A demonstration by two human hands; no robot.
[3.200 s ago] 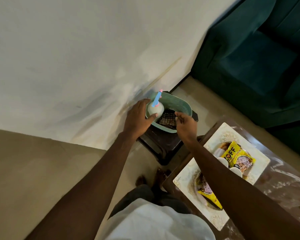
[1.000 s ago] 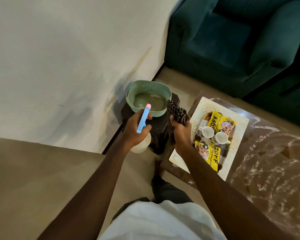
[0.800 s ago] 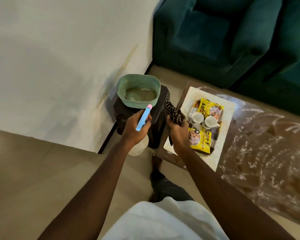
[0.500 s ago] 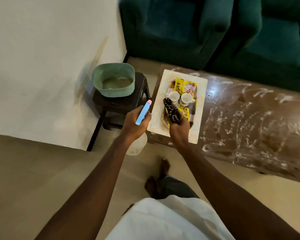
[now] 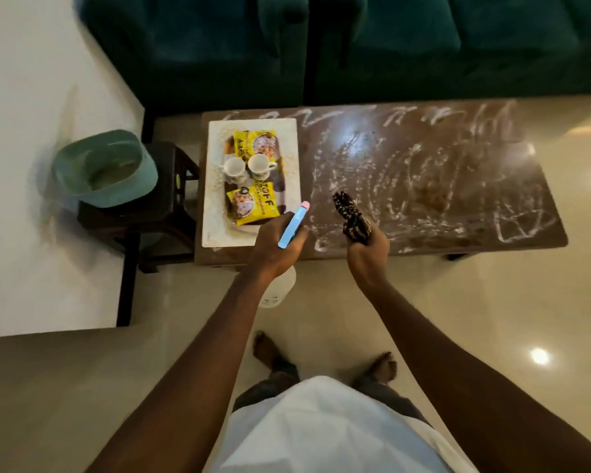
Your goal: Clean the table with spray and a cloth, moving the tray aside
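A brown low table (image 5: 492, 206) smeared with white streaks and crumbs stretches across the middle. On its left end lies a white tray (image 5: 212, 213) with two white cups (image 5: 246, 165) and two yellow snack packets (image 5: 253, 208). My left hand (image 5: 277, 247) grips a spray bottle (image 5: 292, 225) with a blue head and pink tip, over the table's near edge beside the tray. The bottle's clear body hangs below the hand. My right hand (image 5: 367, 249) holds a dark patterned cloth (image 5: 350, 215) bunched above the table's front.
A teal basin (image 5: 79, 165) sits on a dark stool (image 5: 164, 213) left of the table, against a white wall. Dark green sofas (image 5: 355, 46) stand right behind the table. My bare feet are on the glossy beige floor in front.
I took the spray bottle and cloth out of the basin and turned right. Both hands moved from the stool to the table's front edge, right of the tray.
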